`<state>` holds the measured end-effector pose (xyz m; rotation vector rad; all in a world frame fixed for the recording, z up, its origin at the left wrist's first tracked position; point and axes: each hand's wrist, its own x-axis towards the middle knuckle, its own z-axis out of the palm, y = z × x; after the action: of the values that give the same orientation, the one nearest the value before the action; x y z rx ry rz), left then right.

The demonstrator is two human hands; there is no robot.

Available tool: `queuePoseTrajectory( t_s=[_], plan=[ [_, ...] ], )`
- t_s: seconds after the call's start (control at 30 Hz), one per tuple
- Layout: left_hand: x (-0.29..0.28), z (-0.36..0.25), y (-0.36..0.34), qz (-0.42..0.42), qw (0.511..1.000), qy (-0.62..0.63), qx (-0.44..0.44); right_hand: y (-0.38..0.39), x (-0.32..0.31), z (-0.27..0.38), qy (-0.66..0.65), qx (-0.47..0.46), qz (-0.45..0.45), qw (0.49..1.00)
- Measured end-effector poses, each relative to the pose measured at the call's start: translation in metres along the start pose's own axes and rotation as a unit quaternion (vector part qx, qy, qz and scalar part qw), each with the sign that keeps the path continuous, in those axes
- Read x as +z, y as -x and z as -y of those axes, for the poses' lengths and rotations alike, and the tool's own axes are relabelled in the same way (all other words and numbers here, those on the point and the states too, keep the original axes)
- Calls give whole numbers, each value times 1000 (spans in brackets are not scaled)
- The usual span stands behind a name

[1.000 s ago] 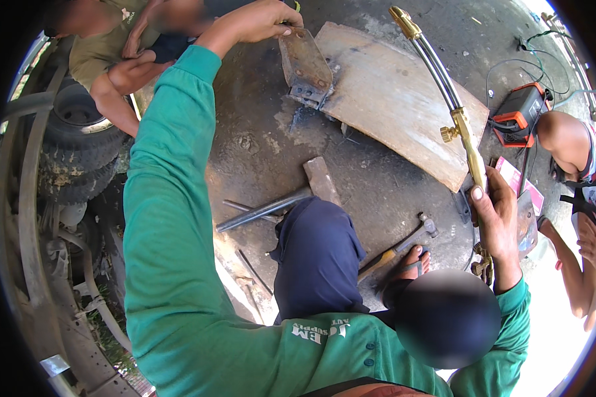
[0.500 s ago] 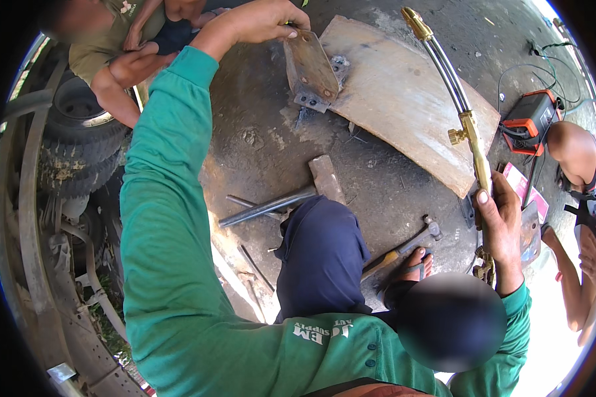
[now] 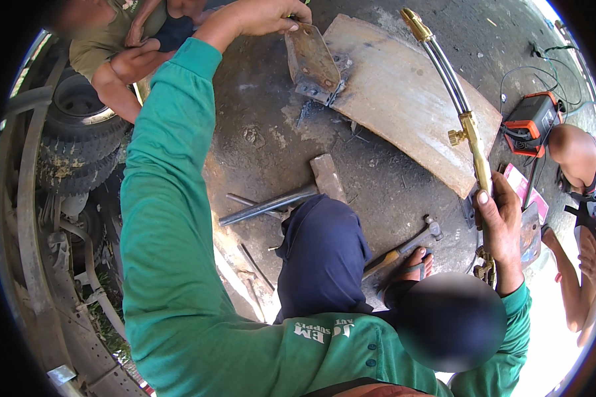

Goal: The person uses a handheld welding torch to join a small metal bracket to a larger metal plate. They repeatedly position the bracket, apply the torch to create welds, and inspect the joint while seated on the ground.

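Note:
My left hand (image 3: 261,18), in a green sleeve, pinches the top edge of a rusty steel bracket plate (image 3: 310,56), whose bolted lower end sits at the left edge of a large rusty steel sheet (image 3: 407,112) on the concrete. My right hand (image 3: 498,221) grips a brass cutting torch (image 3: 477,152) by its handle; its long double tubes rise over the sheet to a brass head (image 3: 416,23). A hammer (image 3: 432,228) lies below the sheet near my sandaled foot, beside my bent knee (image 3: 321,258).
A crouching person (image 3: 99,46) is at upper left above stacked tyres (image 3: 73,159) and a vehicle frame (image 3: 26,198). Other people (image 3: 569,155) are at right beside an orange-black welding machine (image 3: 530,122) with cables. A sledgehammer head (image 3: 326,175) and steel pipes (image 3: 265,208) lie centre.
Over the last second the bracket, torch and my right hand have shifted slightly rightward in view, along with much of the scene. Both my hands keep their grips.

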<state>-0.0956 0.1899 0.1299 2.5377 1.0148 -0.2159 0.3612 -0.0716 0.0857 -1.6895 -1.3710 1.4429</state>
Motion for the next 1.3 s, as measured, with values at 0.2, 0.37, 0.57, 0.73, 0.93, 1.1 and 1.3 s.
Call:
queuePoseTrajectory(
  t_s=[0.2,0.37,0.57,0.73,0.93,1.1,1.3],
  plan=[
    [0,0,-9,4,1000,-21,5,-1,0,1,6,4,-2,1000],
    [3,9,-4,-5,1000,6,0,-2,-1,2,12,1,11,1000],
    [1,11,-10,13,1000,-12,14,-3,1,2,9,6,9,1000],
    [1,10,-11,22,1000,-14,11,-4,2,1,8,11,3,1000],
    [0,6,-10,19,1000,-13,3,-5,3,1,9,7,13,1000],
    [-2,2,-12,22,1000,-18,-13,-5,6,5,12,-2,8,1000],
    [-1,-2,-8,18,1000,6,-18,-5,6,7,30,-8,13,999]
  ],
)
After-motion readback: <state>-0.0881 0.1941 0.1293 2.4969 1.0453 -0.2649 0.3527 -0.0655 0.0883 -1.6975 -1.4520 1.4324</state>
